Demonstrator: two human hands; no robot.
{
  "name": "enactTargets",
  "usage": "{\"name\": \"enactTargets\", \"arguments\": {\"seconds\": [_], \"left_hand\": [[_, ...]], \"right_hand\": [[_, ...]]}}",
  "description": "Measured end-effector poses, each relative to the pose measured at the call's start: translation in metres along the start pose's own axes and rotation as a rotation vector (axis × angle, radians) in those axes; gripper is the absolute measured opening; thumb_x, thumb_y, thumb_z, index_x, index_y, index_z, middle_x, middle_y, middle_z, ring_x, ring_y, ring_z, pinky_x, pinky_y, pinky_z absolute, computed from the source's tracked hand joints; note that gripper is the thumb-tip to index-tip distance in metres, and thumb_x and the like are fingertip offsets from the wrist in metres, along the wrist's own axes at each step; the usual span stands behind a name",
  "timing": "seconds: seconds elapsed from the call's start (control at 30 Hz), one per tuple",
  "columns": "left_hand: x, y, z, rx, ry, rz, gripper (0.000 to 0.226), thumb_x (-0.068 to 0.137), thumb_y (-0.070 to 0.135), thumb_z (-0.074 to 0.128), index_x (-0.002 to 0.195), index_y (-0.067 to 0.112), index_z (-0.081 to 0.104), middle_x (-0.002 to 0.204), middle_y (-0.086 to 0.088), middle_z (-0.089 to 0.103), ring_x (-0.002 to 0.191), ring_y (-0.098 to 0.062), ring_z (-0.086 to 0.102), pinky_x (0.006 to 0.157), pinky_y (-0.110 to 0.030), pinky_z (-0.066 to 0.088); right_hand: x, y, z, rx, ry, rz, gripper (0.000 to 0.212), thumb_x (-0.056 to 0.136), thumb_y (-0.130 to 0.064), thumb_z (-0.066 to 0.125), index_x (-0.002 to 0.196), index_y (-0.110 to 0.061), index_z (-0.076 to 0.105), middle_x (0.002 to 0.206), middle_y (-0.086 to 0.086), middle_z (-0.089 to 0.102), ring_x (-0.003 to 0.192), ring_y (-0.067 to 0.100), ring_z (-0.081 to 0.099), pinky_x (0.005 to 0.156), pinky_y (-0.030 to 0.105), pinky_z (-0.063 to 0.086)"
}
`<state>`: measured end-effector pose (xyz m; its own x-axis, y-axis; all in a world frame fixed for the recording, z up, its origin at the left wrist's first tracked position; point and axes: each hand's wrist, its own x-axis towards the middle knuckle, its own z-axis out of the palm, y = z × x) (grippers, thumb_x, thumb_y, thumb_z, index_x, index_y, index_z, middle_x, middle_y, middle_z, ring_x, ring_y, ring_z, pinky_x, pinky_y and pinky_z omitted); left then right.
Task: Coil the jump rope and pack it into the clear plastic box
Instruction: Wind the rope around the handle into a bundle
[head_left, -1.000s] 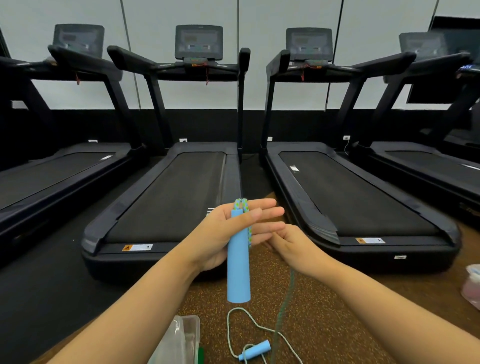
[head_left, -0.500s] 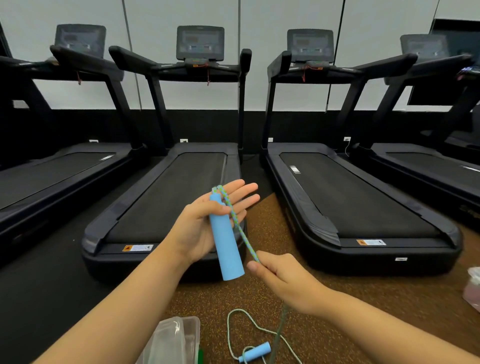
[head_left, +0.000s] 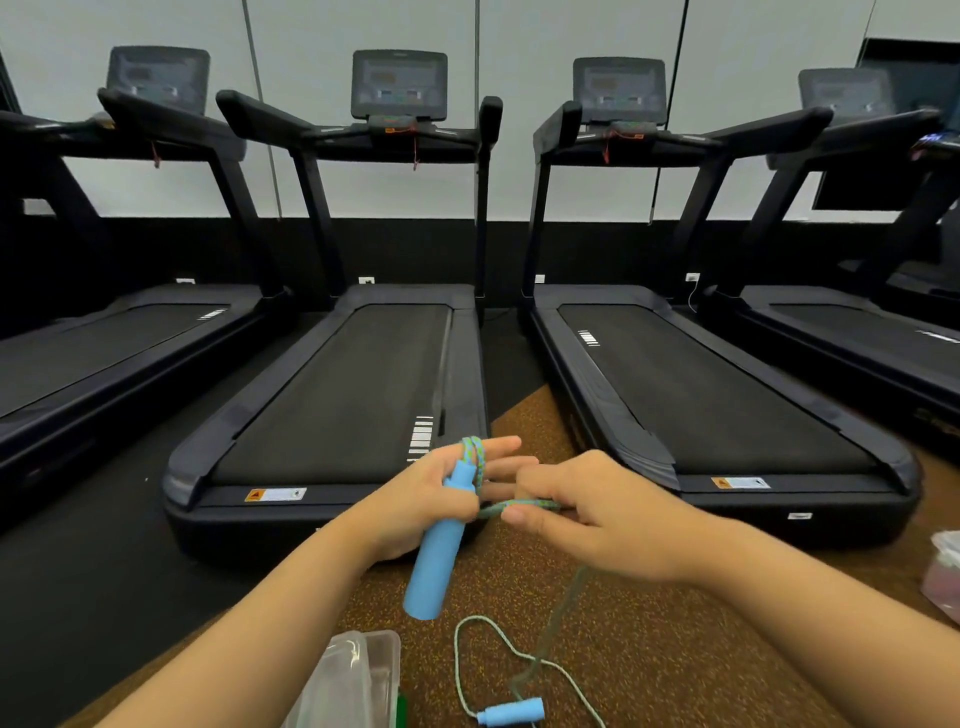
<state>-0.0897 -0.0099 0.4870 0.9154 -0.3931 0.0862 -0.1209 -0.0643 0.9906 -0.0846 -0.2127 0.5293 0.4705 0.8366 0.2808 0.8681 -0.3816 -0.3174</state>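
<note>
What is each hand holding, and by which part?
The left hand grips the light blue cylindrical jump-rope handle near its rope end; the right hand pinches the braided green-blue rope just beside it.

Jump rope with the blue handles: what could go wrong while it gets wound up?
The left hand holds the blue foam handle mostly by its thumb, so it might slip when the right hand tugs the green-blue braided rope. Its slack looping on the speckled brown floor could knot, and the second blue handle may drag along.
</note>
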Motion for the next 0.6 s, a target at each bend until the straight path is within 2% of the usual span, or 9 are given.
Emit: {"name": "enactTargets", "arguments": {"seconds": [0.07,0.13,0.17,0.23,0.3,0.4,0.47,0.53,0.6], "left_hand": [[-0.002,0.002,0.006,0.134,-0.008,-0.032,0.063,0.058,0.002,0.053,0.114,0.031,0.062,0.093,0.012,0.068,0.081,-0.013,0.057,0.074,-0.028,0.045],[-0.005,0.006,0.012,0.233,-0.042,-0.069,0.049,0.062,-0.003,0.049,0.096,0.030,0.061,0.079,0.019,0.065,0.071,0.002,0.059,0.064,-0.016,0.045],[-0.005,0.007,0.016,0.272,-0.065,-0.089,0.047,0.065,-0.002,0.049,0.098,0.028,0.058,0.088,0.018,0.066,0.083,0.004,0.064,0.070,-0.016,0.049],[-0.006,0.009,0.022,0.345,-0.111,-0.101,0.046,0.069,0.001,0.052,0.112,0.019,0.054,0.115,0.009,0.064,0.112,-0.006,0.062,0.094,-0.027,0.050],[-0.007,0.012,0.026,0.381,-0.153,-0.106,0.053,0.071,0.003,0.052,0.122,0.016,0.051,0.130,0.000,0.059,0.120,-0.011,0.057,0.105,-0.036,0.045],[-0.008,0.017,0.031,0.325,-0.207,-0.125,0.057,0.069,0.000,0.049,0.124,0.016,0.052,0.135,-0.010,0.057,0.120,-0.019,0.058,0.105,-0.041,0.044],[-0.009,0.020,0.032,0.247,-0.235,-0.119,0.058,0.067,-0.003,0.046,0.121,0.014,0.055,0.133,-0.015,0.057,0.117,-0.023,0.060,0.102,-0.038,0.047],[-0.010,0.020,0.031,0.147,-0.267,-0.099,0.059,0.063,-0.002,0.047,0.119,0.012,0.058,0.125,-0.012,0.062,0.112,-0.023,0.063,0.091,-0.030,0.049],[-0.011,0.022,0.031,0.020,-0.305,-0.084,0.060,0.061,0.003,0.048,0.119,0.013,0.061,0.119,-0.007,0.066,0.108,-0.023,0.065,0.087,-0.028,0.049]], "right_hand": [[0.002,0.000,-0.010,-0.053,-0.021,-0.015,0.027,0.096,-0.037,0.045,0.070,-0.035,0.047,0.061,-0.007,0.054,0.055,0.008,0.048,0.053,0.017,0.033],[0.003,0.003,-0.016,-0.093,-0.039,-0.016,0.026,0.096,-0.041,0.043,0.079,-0.024,0.052,0.063,0.000,0.055,0.057,0.014,0.049,0.054,0.025,0.040],[0.004,0.006,-0.019,-0.118,-0.047,-0.018,0.030,0.096,-0.043,0.042,0.078,-0.021,0.052,0.063,0.001,0.055,0.057,0.015,0.049,0.055,0.031,0.043],[0.006,0.009,-0.024,-0.158,-0.072,-0.024,0.035,0.095,-0.045,0.041,0.075,-0.018,0.052,0.061,0.001,0.054,0.056,0.016,0.050,0.055,0.036,0.044],[0.008,0.009,-0.029,-0.173,-0.076,-0.043,0.035,0.095,-0.044,0.043,0.072,-0.019,0.051,0.060,0.000,0.053,0.055,0.014,0.049,0.055,0.034,0.042],[0.012,0.014,-0.033,-0.087,-0.065,-0.034,0.036,0.093,-0.042,0.048,0.069,-0.017,0.051,0.060,0.002,0.051,0.054,0.010,0.045,0.055,0.032,0.040],[0.014,0.018,-0.034,0.023,-0.043,-0.016,0.036,0.092,-0.040,0.052,0.069,-0.012,0.054,0.060,0.008,0.050,0.054,0.008,0.041,0.056,0.031,0.038],[0.017,0.021,-0.034,0.158,-0.033,0.018,0.038,0.091,-0.038,0.055,0.070,-0.006,0.056,0.061,0.011,0.046,0.057,0.012,0.039,0.057,0.031,0.036],[0.019,0.024,-0.030,0.298,-0.030,0.045,0.042,0.092,-0.035,0.054,0.068,-0.002,0.052,0.063,0.012,0.040,0.059,0.017,0.037,0.059,0.032,0.033]]}}
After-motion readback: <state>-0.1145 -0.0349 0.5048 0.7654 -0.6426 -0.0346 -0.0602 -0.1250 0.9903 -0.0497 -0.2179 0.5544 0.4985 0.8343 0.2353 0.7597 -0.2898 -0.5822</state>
